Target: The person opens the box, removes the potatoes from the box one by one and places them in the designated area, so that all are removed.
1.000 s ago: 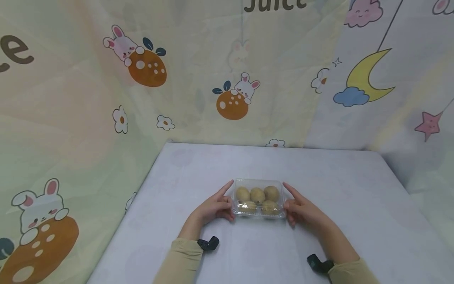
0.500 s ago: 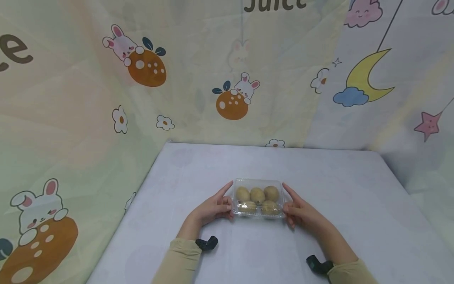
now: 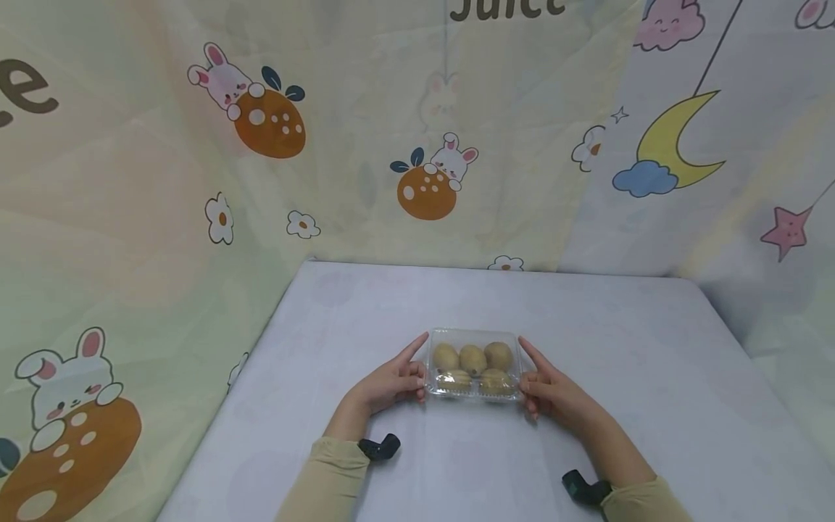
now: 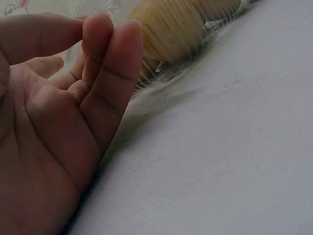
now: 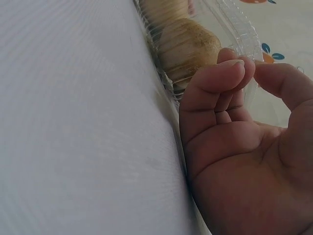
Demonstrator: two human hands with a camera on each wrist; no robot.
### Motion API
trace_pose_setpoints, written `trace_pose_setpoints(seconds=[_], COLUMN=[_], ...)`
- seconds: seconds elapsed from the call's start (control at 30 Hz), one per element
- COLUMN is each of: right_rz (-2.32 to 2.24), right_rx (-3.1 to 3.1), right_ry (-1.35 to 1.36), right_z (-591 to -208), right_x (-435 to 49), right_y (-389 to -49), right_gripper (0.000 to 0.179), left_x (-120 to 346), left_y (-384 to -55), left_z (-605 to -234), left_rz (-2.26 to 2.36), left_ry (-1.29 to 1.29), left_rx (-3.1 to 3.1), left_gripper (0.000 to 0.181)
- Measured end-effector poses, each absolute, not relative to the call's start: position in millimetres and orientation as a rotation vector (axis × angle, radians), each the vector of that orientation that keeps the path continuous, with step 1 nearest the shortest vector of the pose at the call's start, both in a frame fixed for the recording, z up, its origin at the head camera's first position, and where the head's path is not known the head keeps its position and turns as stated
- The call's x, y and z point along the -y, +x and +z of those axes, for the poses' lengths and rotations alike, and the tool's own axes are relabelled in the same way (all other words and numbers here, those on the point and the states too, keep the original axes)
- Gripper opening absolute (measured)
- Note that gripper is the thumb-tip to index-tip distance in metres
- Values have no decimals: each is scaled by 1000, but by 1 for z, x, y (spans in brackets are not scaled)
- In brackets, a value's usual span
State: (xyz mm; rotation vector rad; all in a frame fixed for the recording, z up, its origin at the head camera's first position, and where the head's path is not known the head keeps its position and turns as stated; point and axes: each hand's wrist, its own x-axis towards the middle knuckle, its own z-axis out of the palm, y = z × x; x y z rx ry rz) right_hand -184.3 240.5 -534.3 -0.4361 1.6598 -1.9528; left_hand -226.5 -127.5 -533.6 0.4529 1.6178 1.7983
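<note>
A clear plastic clamshell box point(image 3: 475, 336) lies on the white-covered table. Inside it are several round, yellow-brown fruits or vegetables point(image 3: 472, 360) with speckled skin. My left hand point(image 3: 388, 382) holds the box's left side, its index finger stretched toward the far corner and the other fingers bent. On the opposite side my right hand point(image 3: 562, 391) grips in a mirrored pose, index finger along the edge. Both wrist views show thumb and bent fingertips close together at the ribbed side of the box; the exact contact is partly hidden behind the fingers.
The table point(image 3: 587, 312) is covered in pale cloth and extends around the box on every side. A printed curtain point(image 3: 352, 94) with rabbits, oranges and a moon hangs behind and at both sides. Black wrist cameras point(image 3: 380, 447) sit below the hands.
The box and both hands keep nearly the same place. The lower fingers of each hand have shifted slightly at the box's sides.
</note>
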Motion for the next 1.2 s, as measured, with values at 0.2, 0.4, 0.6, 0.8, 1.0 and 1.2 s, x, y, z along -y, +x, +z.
trace_pose_setpoints(seconds=[0.2,0.4,0.6,0.8,1.0,1.2], right_rz=[-1955,-1976,-1977,-1975,-1983,-2019], right_rx=[-1655,-1625,-1623,-1605,-1568,-1482], right_ry=[-439,-438,-456,-458,-464,-494], right_z=[-534,-534,-534,-530,-529,-532], right_x=[-240,-240,-240,-240,-240,-242], right_y=[-184,-184,-184,-183,-183,-185], right_gripper=[82,83,82,82,81,81], left_x=[128,127,126,126,125,124], left_y=[-227,-226,-226,-227,-228,-228], left_z=[-534,-533,-533,-538,-540,-539], left_rz=[1803,1799,1796,1819,1842,1842], left_ry=[466,476,496,507,503,458], left_rx=[-1614,-1617,-1627,-1619,-1602,-1625], left_gripper=[88,89,91,83,69,79])
